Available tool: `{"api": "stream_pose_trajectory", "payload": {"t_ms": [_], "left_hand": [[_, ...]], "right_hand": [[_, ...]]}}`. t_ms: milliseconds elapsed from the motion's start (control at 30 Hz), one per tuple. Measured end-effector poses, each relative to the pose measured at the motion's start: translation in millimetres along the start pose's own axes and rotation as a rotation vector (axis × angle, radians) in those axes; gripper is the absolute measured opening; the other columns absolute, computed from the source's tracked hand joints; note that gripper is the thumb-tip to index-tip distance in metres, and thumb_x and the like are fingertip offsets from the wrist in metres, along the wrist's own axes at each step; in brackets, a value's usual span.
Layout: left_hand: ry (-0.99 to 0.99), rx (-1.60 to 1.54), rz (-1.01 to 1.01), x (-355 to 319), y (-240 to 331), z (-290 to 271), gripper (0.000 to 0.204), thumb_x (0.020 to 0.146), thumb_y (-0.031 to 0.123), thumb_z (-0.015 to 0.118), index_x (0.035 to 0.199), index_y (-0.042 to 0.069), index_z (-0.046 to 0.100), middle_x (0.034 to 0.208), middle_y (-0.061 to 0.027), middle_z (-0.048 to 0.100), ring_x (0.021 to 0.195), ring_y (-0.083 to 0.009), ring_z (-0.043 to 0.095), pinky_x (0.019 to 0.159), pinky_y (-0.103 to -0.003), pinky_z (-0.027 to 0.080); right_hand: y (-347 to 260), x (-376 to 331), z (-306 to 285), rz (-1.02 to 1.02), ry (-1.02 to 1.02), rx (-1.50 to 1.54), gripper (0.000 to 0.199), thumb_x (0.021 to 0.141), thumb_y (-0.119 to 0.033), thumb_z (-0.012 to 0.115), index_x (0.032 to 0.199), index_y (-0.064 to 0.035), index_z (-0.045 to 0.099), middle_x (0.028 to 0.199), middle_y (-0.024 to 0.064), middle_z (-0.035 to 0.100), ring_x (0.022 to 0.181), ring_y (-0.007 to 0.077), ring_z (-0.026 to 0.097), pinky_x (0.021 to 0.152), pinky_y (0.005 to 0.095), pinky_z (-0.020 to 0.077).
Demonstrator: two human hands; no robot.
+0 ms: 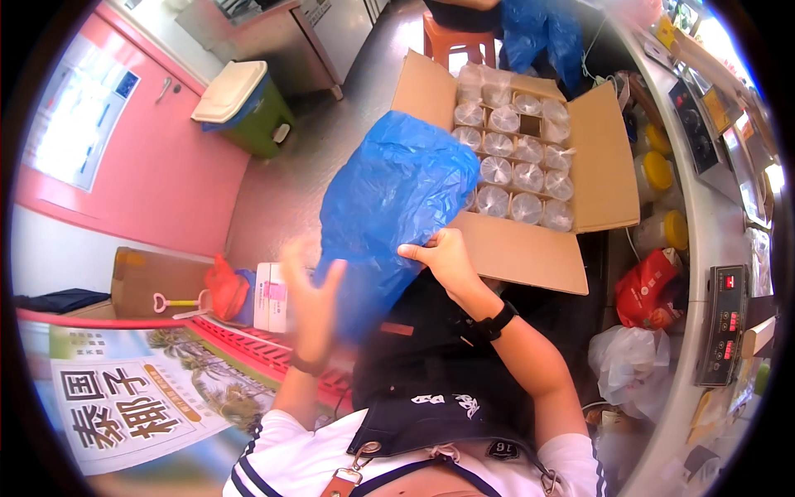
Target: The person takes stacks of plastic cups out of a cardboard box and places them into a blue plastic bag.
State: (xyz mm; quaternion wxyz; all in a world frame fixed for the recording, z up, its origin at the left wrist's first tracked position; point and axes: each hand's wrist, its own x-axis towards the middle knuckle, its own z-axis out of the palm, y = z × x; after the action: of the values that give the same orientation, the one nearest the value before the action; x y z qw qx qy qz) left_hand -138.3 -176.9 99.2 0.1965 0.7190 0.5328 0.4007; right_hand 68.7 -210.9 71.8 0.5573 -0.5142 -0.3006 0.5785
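While the right hand (445, 258) pinches the blue bag's (397, 182) near right edge between thumb and fingers, the left hand (311, 291) is spread wide at its left side – blurred, can't tell if it touches. Bag is puffed out in front of the person, overlapping the carton's (609, 161) left side from this view. Carton flaps out, rows of clear wrapped containers (497, 171) inside. Farther out: orange stool (431, 38) behind carton, green bin (263, 120) upper left, desk (701, 240) along the right – red bag (648, 291) beside it.

A head-worn fisheye looks forward and down, close.
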Motion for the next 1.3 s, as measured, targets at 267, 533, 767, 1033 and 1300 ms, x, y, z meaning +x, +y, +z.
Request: {"api": "stream_pose_trajectory", "payload": {"t_ms": [267, 533, 767, 1033, 1300], "left_hand": [[-0.538, -0.218, -0.011, 2.6, 35.0, 41.6, 0.016, 0.072, 0.011, 0.073, 0.078, 0.003, 0.06, 0.069, -0.004, 0.059, 0.065, -0.0128, 0.057, 0.063, -0.026, 0.045], [0.007, 0.25, 0.026, 70.2, -44.5, -6.3, 0.017, 0.079, 0.008, 0.058, 0.068, 0.002, 0.045, 0.054, -0.0109, 0.047, 0.049, -0.0162, 0.047, 0.049, -0.033, 0.038], [0.083, 0.787, 0.015, 113.9, -168.1, -119.0, 0.01, 0.083, 0.013, 0.052, 0.088, 0.007, 0.046, 0.07, -0.0206, 0.058, 0.07, -0.0421, 0.058, 0.06, -0.05, 0.04], [0.185, 0.394, -0.216, 143.1, -292.5, -234.7, 0.015, 0.086, 0.013, 0.046, 0.092, 0.004, 0.056, 0.075, -0.0117, 0.063, 0.07, -0.0269, 0.061, 0.062, -0.038, 0.047], [-0.863, -0.003, -0.527, 121.8, -150.7, -127.7, 0.021, 0.076, 0.002, 0.042, 0.092, 0.004, 0.056, 0.078, -0.0013, 0.054, 0.068, -0.0078, 0.051, 0.06, -0.023, 0.042]], "right_hand": [[12.5, -11.1, -8.4, -0.166, 0.075, -0.123, 0.027, 0.069, -0.011, 0.076, 0.088, 0.0033, 0.064, 0.072, 0.0068, 0.064, 0.065, 0.0125, 0.058, 0.06, 0.0266, 0.0483], [7.2, -19.7, -109.9, -0.164, 0.3, -0.164, 0.02, 0.071, 0.004, 0.061, 0.063, -0.0058, 0.045, 0.059, 0.0012, 0.053, 0.051, 0.0063, 0.048, 0.043, 0.0223, 0.0368], [-8.3, -38.0, -212.0, -0.13, 0.549, -0.312, 0.018, 0.064, 0.011, 0.052, 0.061, -0.0051, 0.046, 0.055, 0.0012, 0.049, 0.048, 0.0065, 0.047, 0.04, 0.0223, 0.0376], [8.1, -12.6, -210.0, -0.273, 0.367, -0.732, 0.014, 0.075, 0.008, 0.054, 0.077, -0.0057, 0.05, 0.063, 0.0015, 0.054, 0.053, 0.0091, 0.054, 0.045, 0.0212, 0.0414], [-58.3, 10.6, -192.2, 0.027, 0.099, -0.182, 0.017, 0.087, -0.018, 0.06, 0.099, -0.0061, 0.057, 0.081, 0.006, 0.063, 0.07, 0.0134, 0.062, 0.064, 0.0253, 0.0501]]}}
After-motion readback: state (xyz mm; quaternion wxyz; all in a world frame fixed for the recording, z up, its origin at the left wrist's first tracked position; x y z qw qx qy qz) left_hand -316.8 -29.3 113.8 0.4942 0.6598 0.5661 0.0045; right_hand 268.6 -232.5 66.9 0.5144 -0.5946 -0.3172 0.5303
